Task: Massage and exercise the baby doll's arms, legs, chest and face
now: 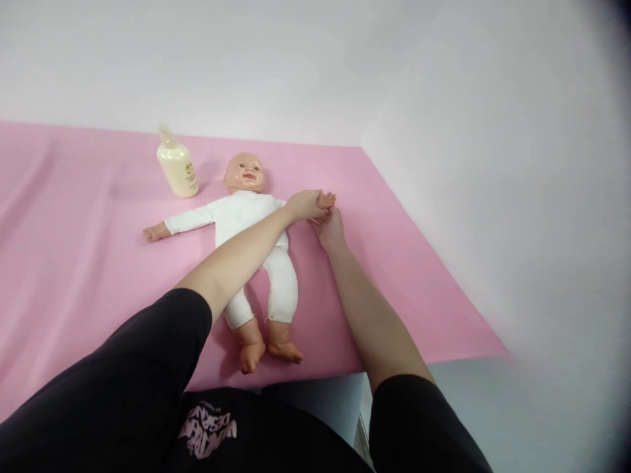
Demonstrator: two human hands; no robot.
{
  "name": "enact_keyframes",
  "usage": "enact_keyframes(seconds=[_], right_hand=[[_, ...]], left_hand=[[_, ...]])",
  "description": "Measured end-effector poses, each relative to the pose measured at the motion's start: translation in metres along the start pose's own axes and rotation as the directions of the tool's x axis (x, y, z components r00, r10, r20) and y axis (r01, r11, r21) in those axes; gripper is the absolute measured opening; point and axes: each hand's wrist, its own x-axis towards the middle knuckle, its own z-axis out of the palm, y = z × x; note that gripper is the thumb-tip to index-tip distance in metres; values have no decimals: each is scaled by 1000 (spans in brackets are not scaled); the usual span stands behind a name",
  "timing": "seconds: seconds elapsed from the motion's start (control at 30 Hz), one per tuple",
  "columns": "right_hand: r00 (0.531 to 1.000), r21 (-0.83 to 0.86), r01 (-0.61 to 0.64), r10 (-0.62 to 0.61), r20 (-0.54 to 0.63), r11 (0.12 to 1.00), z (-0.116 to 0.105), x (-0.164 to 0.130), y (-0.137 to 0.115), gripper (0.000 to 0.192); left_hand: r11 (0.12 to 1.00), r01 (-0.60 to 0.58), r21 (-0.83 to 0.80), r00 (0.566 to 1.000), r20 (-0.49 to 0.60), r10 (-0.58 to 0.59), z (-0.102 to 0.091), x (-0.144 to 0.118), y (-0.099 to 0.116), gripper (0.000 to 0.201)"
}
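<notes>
Plastic baby doll in white bodysuit lies face-up, mid-worktop on pink sheet; left hand closed around its right-side wrist, steadying the arm, right hand flat beneath, supporting; cream lotion bottle far left.

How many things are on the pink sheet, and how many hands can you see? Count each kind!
Baby dolls: 1
Lotion bottles: 1
Pink sheets: 1
Hands: 2, the left hand closed round the doll's wrist and the right hand just under it
Total: 5
</notes>
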Motion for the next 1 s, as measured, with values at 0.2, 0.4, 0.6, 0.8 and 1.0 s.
enact_keyframes(seconds=[0.2, 0.4, 0.6, 0.8, 1.0], right_hand=[[999, -3, -27, 27, 35, 1000, 5, -8, -8, 41], [998, -16, -39, 40, 50, 999, 5, -8, -9, 53], [997, -39, -13, 16, 79, 999, 4, -8, -7, 70], [991, -64, 27, -19, 133, 998, 8, -16, -11, 77], [994, -56, 5, 1, 111, 998, 9, -14, -10, 78]], left_hand=[[999, 10, -47, 1000, -15, -11, -2, -4, 0, 20], [999, 22, -49, 1000, -14, -23, -1, -4, -2, 29], [999, 12, -50, 1000, -28, -14, -2, -5, -1, 34], [994, -1, -113, 1000, -28, -2, 0, -3, -8, 42], [978, 32, -208, 999, -17, -36, 1, -5, -8, 44]])
